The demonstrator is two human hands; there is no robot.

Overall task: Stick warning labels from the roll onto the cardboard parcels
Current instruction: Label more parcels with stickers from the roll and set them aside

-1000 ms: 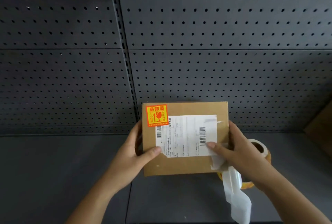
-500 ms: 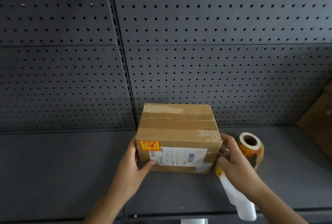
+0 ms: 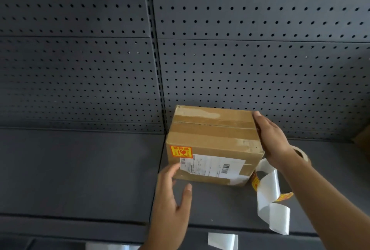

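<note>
Parcel: 1 s ago it was tipped up, labelled face twd me, both hands on it. At 0.5 s it was down on the shelf, with a hand at each end. Now it sits flat, up against the pegboard.

Warning label is stuck at top-left of the front face, its lower right corner overlapping the shipping label. My read: this parcel is done and being stowed. Next up is a fresh parcel and a fresh label.

Orientation: labelled face pts twd me / shelf front, taped seam face up. Long axis runs L-R, approx parallel to pegboard. The slight skew could be lens.

Left hand has come off the parcel, fingers spread and loose, holding nothing. Its tips are at the front-left lower corner. It's blurred, so can't tell if it touches.

Right hand has slid up the right end. Fingers are straight, laid flat along that end to the far top corner. It presses, not clamping.

Label roll lies just right of the parcel, partly behind the right forearm. Can't tell if it contacts the parcel. Empty backing strip curls off it to the shelf's front edge.
</note>
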